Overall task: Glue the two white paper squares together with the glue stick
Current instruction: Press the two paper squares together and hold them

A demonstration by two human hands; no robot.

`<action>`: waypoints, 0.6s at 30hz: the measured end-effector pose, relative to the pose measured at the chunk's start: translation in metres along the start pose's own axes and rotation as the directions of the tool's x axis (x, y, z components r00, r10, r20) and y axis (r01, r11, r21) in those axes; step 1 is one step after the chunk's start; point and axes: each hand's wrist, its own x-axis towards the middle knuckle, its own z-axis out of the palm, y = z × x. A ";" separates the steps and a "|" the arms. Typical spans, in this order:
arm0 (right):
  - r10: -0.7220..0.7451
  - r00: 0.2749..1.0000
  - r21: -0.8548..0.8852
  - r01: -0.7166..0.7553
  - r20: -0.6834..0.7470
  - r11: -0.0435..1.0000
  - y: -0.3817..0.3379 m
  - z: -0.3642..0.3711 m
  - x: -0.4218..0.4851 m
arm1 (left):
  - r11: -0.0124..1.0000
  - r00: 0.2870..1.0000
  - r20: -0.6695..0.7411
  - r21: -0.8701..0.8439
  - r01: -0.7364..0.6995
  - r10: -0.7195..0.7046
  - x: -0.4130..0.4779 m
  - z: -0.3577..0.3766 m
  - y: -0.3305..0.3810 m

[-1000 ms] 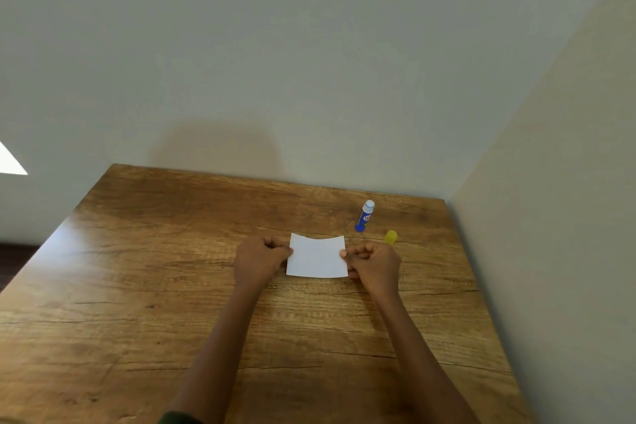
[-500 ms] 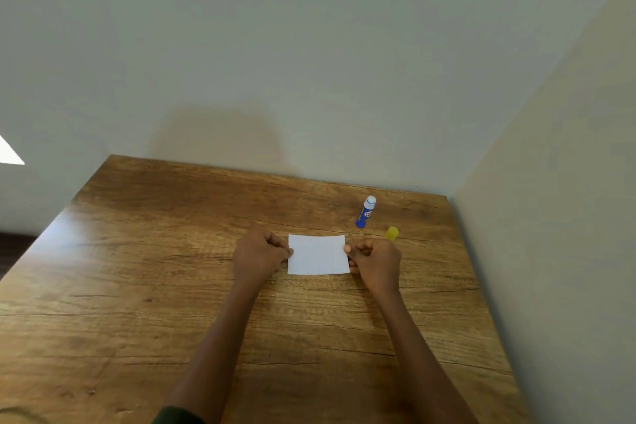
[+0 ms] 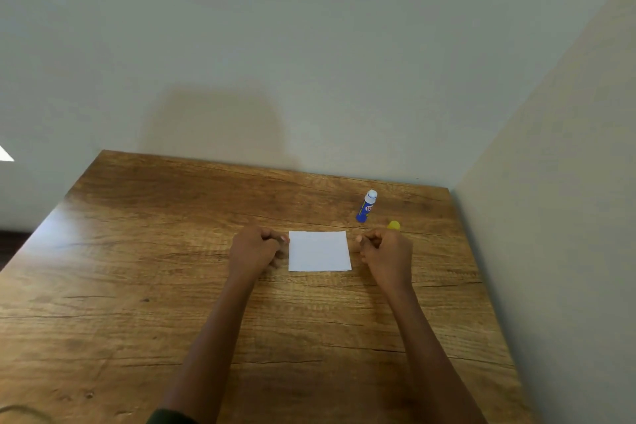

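Paper squares (image 3: 319, 251) lay flat near the middle of the wooden surface (image 3: 137, 286), showing as one white sheet, so from the head view I could not tell whether both were stacked there. The left hand (image 3: 256, 249) sat loosely curled with its fingertips at the sheet's left edge; the right hand (image 3: 387, 249), likewise curled, hung just beside the right edge, apart from it and holding nothing. The glue stick (image 3: 367, 205) lay uncapped just behind, its yellow cap (image 3: 393, 225) near the right hand. I judged the pressing stage: smoothing flat from centre outward, edges kept flush, would serve best.
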 end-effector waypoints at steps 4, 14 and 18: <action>0.043 0.996 0.076 -0.036 -0.083 0.996 -0.005 -0.007 0.010 | 0.997 1.000 0.000 -0.080 -0.011 0.011 -0.002 0.002 0.003; 0.014 0.998 0.067 -0.010 -0.066 0.998 -0.019 0.011 0.034 | 0.980 1.000 0.009 -0.200 0.015 -0.013 -0.004 0.003 0.007; 0.012 0.997 0.033 -0.010 -0.077 0.999 -0.019 0.015 0.040 | 0.979 0.999 -0.036 -0.201 -0.032 0.026 -0.004 0.003 0.008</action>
